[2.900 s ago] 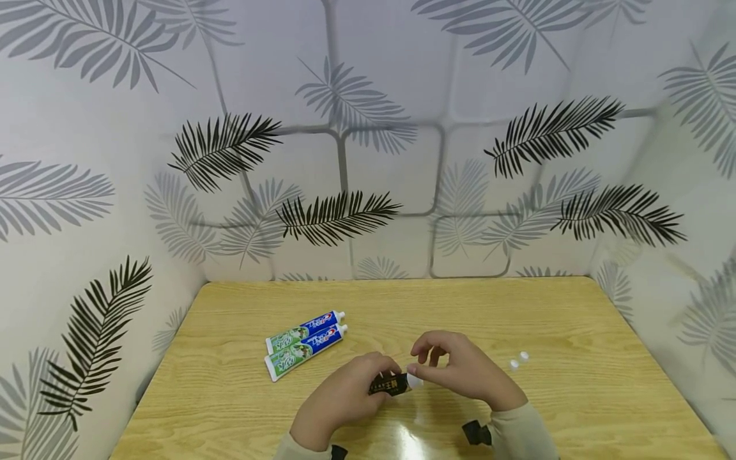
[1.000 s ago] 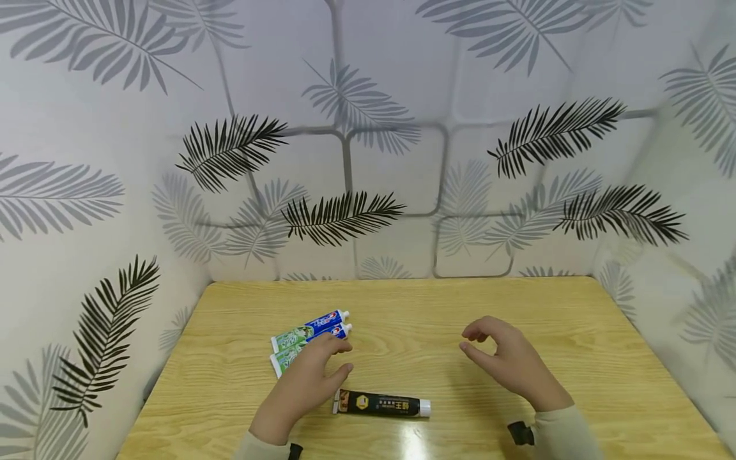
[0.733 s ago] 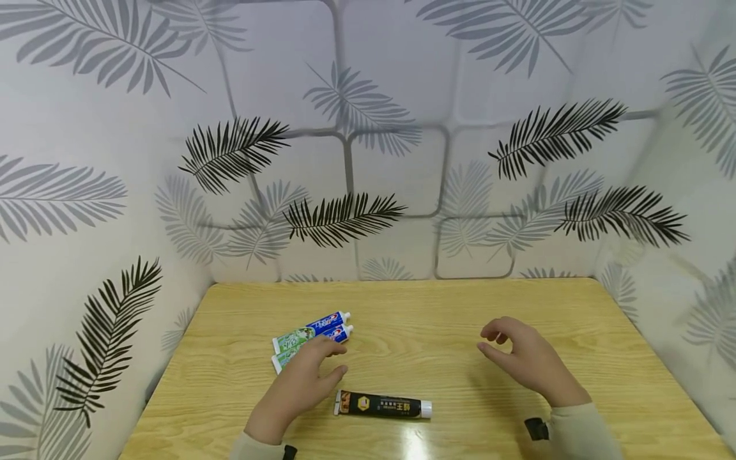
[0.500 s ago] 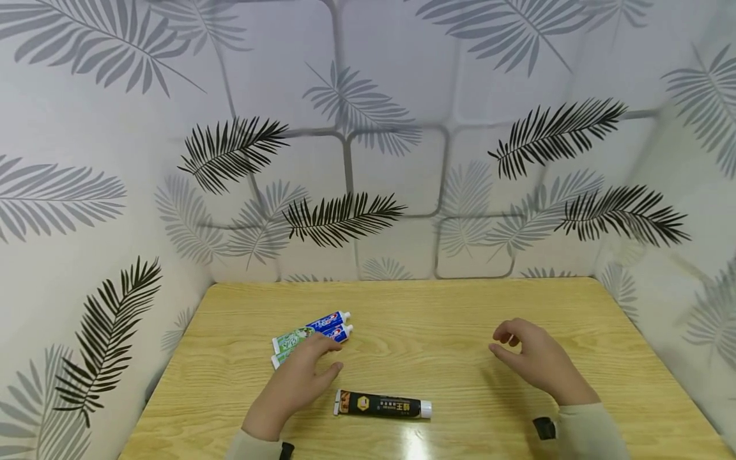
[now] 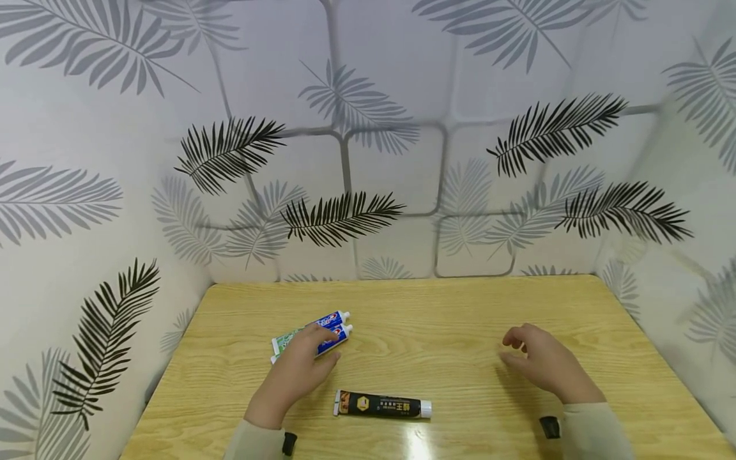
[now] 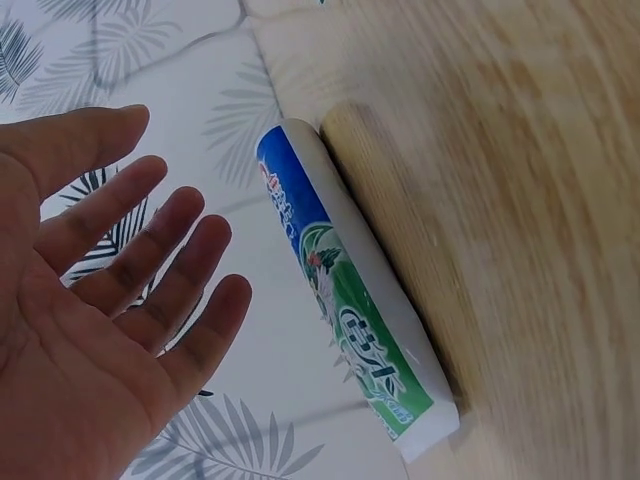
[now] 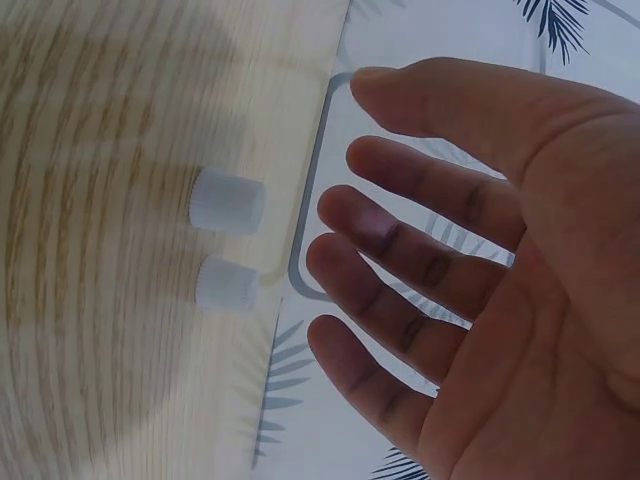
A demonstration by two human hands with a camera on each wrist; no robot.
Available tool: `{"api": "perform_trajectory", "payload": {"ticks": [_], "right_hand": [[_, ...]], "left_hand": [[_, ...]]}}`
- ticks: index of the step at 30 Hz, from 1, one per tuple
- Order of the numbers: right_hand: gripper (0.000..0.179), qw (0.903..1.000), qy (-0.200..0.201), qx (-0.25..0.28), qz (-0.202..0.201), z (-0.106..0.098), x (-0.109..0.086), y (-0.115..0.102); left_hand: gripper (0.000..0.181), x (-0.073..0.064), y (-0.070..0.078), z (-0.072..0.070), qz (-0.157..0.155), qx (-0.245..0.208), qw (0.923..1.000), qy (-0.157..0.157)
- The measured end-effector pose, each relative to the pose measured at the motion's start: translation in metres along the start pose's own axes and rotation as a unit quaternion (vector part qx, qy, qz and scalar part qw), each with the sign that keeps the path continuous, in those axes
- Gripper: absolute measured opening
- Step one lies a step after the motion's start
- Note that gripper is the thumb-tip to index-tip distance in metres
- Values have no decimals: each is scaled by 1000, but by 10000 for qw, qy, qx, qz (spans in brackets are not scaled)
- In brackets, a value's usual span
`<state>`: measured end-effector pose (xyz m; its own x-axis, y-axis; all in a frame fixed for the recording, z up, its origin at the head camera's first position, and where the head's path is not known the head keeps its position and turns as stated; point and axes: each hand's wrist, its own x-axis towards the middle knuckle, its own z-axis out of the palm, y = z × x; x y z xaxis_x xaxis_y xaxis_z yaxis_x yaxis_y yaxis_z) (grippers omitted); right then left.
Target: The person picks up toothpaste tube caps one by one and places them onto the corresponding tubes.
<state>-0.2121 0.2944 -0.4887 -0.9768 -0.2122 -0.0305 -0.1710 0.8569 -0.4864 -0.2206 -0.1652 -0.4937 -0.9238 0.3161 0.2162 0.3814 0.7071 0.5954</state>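
Note:
My left hand (image 5: 299, 370) hangs over two blue-and-green toothpaste tubes, covering part of them in the head view; its loosely bent fingers hold nothing. The nearer toothpaste tube (image 5: 333, 338) and the farther toothpaste tube (image 5: 330, 319) lie side by side, uncapped nozzles pointing right. From the left wrist, one tube (image 6: 345, 290) shows beyond the fingertips. A black toothpaste tube (image 5: 382, 404) with its white cap on lies near the front. On the right, my right hand (image 5: 543, 361) is relaxed above the table. Two white caps, an upper cap (image 7: 228, 202) and a lower cap (image 7: 227, 284), stand near its fingers.
A light wood-grain table (image 5: 425, 319) carries everything. Behind it and along both sides rises a wall covering (image 5: 391, 166) with a feather-leaf print. Black straps sit at both wrists, such as the right strap (image 5: 550, 427).
Earlier, the left hand held the black tube and the right fingers were at its white cap. Now that tube lies released; the left hand has moved left, the right hand right, over the loose caps.

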Motion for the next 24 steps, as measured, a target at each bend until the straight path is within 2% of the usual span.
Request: {"api": "perform_trajectory", "payload": {"ticks": [4, 9, 13, 16, 24], "right_hand": [[24, 9999, -81, 123, 16, 1, -1, 1], [22, 9998, -120, 166, 19, 3, -2, 2], [21, 9997, -226, 91, -13, 3, -2, 2], [19, 9995, -309, 56, -33, 4, -2, 3], [17, 9991, -406, 73, 38, 3, -4, 3]], "left_hand": [[29, 2, 0, 1, -86, 124, 9999, -31], [33, 2, -2, 2, -159, 495, 9986, -125], [36, 1, -4, 3, -357, 702, 9967, -197], [36, 2, -5, 4, -465, 740, 9959, -236], [31, 1, -4, 5, -395, 655, 9962, -406]]}}
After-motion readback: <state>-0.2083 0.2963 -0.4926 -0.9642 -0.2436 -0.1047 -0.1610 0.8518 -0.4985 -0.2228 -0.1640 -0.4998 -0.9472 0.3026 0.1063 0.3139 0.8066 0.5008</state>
